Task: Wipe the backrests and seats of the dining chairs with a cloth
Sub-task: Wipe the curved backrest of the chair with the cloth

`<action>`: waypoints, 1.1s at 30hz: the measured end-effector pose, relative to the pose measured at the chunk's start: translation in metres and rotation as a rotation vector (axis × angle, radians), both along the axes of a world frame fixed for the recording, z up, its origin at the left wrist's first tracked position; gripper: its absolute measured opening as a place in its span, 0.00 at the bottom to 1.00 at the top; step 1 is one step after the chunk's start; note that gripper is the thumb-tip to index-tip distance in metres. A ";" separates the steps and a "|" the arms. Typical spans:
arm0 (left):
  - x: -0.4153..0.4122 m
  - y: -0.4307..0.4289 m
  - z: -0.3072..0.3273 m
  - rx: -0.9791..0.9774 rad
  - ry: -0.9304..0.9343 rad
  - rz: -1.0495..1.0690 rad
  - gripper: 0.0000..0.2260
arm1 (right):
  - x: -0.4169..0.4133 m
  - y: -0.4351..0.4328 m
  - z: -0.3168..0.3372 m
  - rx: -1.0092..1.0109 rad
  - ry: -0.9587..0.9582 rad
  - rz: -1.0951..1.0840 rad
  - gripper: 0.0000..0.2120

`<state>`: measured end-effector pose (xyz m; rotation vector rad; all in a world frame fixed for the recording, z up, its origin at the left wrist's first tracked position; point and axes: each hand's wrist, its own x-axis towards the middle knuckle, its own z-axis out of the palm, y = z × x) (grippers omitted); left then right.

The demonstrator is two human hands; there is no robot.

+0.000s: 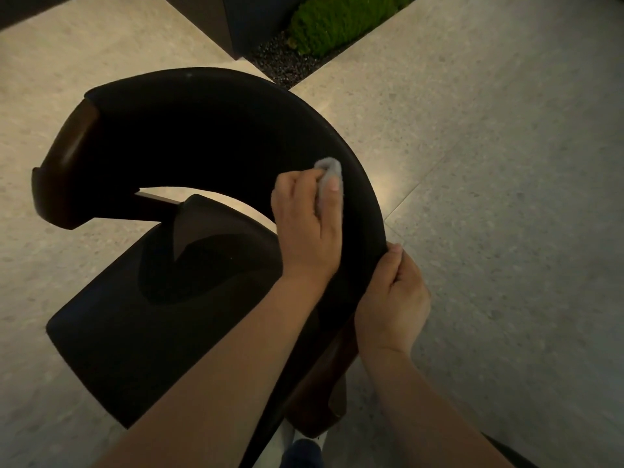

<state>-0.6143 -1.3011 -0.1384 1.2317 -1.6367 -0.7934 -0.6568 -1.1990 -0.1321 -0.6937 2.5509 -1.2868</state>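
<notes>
Below me stands a dining chair with a black curved backrest (216,130), a black seat (141,319) and dark wooden arm ends. My left hand (307,228) holds a small grey cloth (329,170) bunched between thumb and fingers and presses it against the inner face of the backrest on its right side. Closer to me, my right hand (393,298) grips the outer edge of the backrest, thumb on the top rim and fingers curled behind it.
Pale speckled floor tiles (506,163) surround the chair. A dark planter box (243,25) with black gravel and green moss (337,21) lies at the top of the view. My shoes show under the chair at the bottom.
</notes>
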 end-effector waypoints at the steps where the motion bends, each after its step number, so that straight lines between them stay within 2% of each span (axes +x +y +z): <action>1: -0.002 0.000 -0.001 0.002 -0.005 -0.001 0.14 | 0.000 0.000 0.000 -0.004 -0.001 -0.002 0.29; 6: 0.009 0.001 -0.034 0.198 -0.065 0.012 0.09 | -0.002 0.000 0.000 -0.006 -0.001 -0.004 0.30; 10: 0.038 -0.001 -0.067 0.679 -0.077 0.152 0.13 | -0.001 0.000 0.000 0.004 0.005 -0.007 0.28; 11: 0.044 0.000 -0.070 0.690 -0.078 0.164 0.13 | -0.001 0.000 0.000 0.006 0.005 -0.003 0.28; 15: 0.041 0.007 -0.057 0.266 -0.031 0.056 0.08 | -0.002 0.001 0.000 0.002 0.006 0.009 0.30; 17: 0.030 0.009 -0.052 0.197 -0.006 0.008 0.08 | -0.002 0.001 -0.001 -0.006 -0.003 0.009 0.30; 20: 0.021 0.010 -0.056 0.298 -0.061 0.062 0.11 | -0.002 0.001 -0.001 -0.010 -0.011 0.014 0.30; 23: 0.023 0.008 -0.069 0.309 -0.185 0.065 0.13 | -0.002 0.001 -0.003 -0.011 -0.011 0.015 0.31; 25: 0.027 0.004 -0.079 0.410 -0.160 0.138 0.12 | -0.002 0.001 -0.003 -0.015 -0.008 0.012 0.31; 28: 0.031 -0.001 -0.088 0.612 -0.010 0.224 0.12 | -0.002 0.001 -0.003 -0.017 0.000 0.003 0.31; 30: 0.036 -0.003 -0.086 0.607 0.011 0.143 0.11 | -0.002 0.001 -0.003 -0.020 0.005 0.003 0.30; 33: 0.052 -0.008 -0.094 0.677 -0.026 0.181 0.08 | -0.002 0.001 -0.002 -0.019 0.014 0.006 0.30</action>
